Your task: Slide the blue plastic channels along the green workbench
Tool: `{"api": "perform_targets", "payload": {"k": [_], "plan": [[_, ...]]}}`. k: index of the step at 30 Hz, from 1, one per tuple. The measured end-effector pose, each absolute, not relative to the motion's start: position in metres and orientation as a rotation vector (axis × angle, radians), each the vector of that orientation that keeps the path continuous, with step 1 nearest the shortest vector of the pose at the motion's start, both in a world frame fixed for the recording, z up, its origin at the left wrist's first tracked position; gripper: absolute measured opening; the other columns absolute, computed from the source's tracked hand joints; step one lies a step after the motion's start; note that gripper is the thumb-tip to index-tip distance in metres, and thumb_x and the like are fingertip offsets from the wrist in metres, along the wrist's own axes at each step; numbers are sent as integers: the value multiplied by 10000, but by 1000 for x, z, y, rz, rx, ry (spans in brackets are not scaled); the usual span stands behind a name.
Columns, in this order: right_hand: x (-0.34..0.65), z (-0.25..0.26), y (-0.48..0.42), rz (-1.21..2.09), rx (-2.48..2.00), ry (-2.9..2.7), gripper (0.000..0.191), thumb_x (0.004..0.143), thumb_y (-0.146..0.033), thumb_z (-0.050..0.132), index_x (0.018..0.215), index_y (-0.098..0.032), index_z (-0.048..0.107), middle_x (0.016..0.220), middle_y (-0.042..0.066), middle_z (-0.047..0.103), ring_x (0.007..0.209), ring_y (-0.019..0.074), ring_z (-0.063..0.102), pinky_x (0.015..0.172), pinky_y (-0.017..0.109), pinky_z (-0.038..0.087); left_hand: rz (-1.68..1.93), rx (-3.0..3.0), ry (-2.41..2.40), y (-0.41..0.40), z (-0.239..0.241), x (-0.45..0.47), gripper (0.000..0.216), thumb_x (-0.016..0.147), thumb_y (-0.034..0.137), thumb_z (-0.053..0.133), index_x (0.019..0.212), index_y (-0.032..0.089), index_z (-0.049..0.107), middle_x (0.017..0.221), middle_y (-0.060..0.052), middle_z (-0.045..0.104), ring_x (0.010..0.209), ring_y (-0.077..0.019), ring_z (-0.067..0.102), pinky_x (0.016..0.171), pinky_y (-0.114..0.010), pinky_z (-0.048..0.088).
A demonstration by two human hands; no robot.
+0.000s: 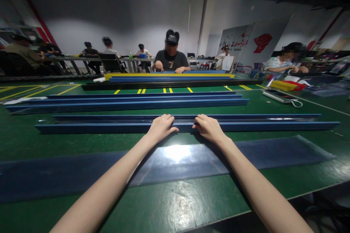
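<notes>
From here I see a green table (180,198) carrying blue channels (259,127), a translucent sheet (188,162), a black strip (175,85) and a flat device (278,96).

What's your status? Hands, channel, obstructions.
Left hand, right hand curled over nearest blue channel. Channel lies crosswise on green table. Possible obstruction: clear strip below forearms.

Two bare forearms enter from the bottom edge, the left forearm (109,180) from the lower left and the right forearm (262,184) from the lower right, slanting inward toward mid-frame. The left hand (162,127) and right hand (208,128) sit level near the centre, apart, backs upward, fingers bent. The left thumb (174,129) points right, toward the other hand; the right hand's fingers curl leftward.
</notes>
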State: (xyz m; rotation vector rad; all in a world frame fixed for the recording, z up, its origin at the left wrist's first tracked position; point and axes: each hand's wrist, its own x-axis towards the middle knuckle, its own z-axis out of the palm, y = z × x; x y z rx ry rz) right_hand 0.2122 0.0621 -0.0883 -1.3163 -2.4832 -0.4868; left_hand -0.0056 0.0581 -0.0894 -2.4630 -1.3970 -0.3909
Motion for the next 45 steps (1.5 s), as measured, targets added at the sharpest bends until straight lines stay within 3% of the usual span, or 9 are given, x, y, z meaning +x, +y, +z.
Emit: {"api": "perform_targets", "payload": {"k": [20,32,45], "plan": [[254,-78,64,-429,-1554,-2428,156,795,-280,477,688,-190,546,788,15,599,716,131,532,527,238,236,-437,-2376,-1302,59,-102,-1,270,803,436,513,868,175,517,903,-42,584,845,-193,516,701,-292,335],[256,-79,62,-454,-1580,-2425,142,789,-285,488,703,-187,544,792,30,604,742,148,536,542,240,259,-422,-2307,-1204,60,-113,0,305,857,418,402,934,155,536,895,-67,583,821,-207,519,681,-313,323],[254,-84,63,-385,-1503,-2438,379,870,-469,314,768,-185,544,833,50,603,808,171,541,654,247,339,-496,-2296,-1218,58,-114,1,335,845,420,414,1027,159,522,903,-70,588,821,-206,521,677,-315,326]]}}
